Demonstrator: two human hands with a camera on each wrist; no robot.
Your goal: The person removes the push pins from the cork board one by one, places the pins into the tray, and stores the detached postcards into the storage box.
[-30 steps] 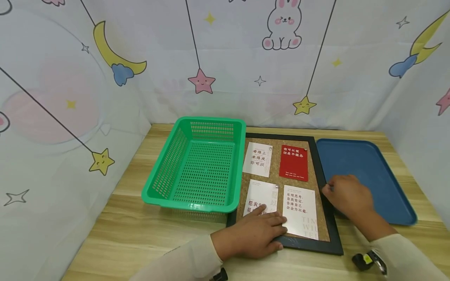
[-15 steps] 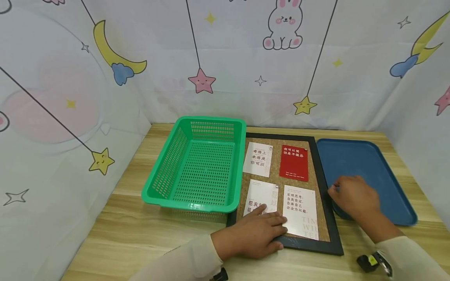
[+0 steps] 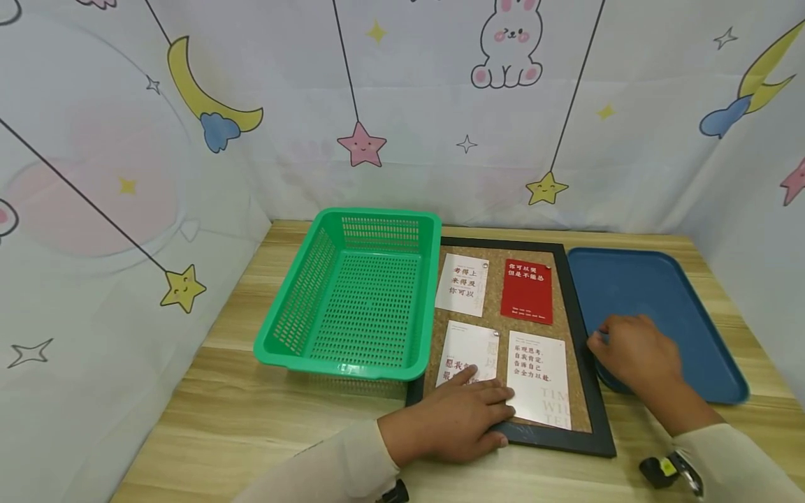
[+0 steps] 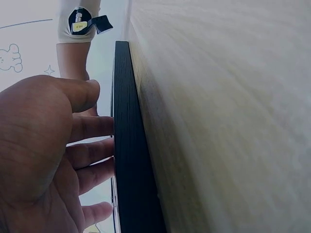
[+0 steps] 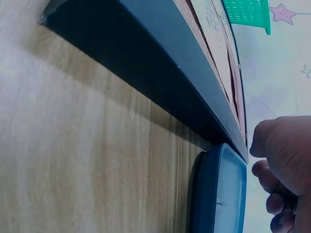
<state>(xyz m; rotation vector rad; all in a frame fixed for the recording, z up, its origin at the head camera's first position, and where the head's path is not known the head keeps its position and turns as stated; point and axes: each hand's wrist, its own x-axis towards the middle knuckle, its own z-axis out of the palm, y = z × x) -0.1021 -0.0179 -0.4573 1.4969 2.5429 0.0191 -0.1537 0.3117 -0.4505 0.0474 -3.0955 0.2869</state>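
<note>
A black-framed cork board (image 3: pixel 497 328) lies on the table with several cards pinned on it. My left hand (image 3: pixel 462 417) rests on its lower edge, fingers extended over the lower left card (image 3: pixel 467 353) and reaching the left side of the lower right card (image 3: pixel 537 381). In the left wrist view its fingertips touch the top of the black frame (image 4: pixel 133 160). My right hand (image 3: pixel 638 356) is over the blue tray (image 3: pixel 635 279), beside the board's right edge. Its fingers curl inward in the right wrist view, and nothing shows between thumb and fingers.
A green plastic basket (image 3: pixel 352 370) stands at the board's left, overlapping its left edge in the head view. A red card (image 3: pixel 527 292) and a white card (image 3: pixel 462 285) are pinned on the board's upper half. A small pin (image 5: pixel 218 203) lies in the tray.
My right hand has moved slightly right, from the board's right frame edge to over the tray, then stayed there. The left hand has not moved.
</note>
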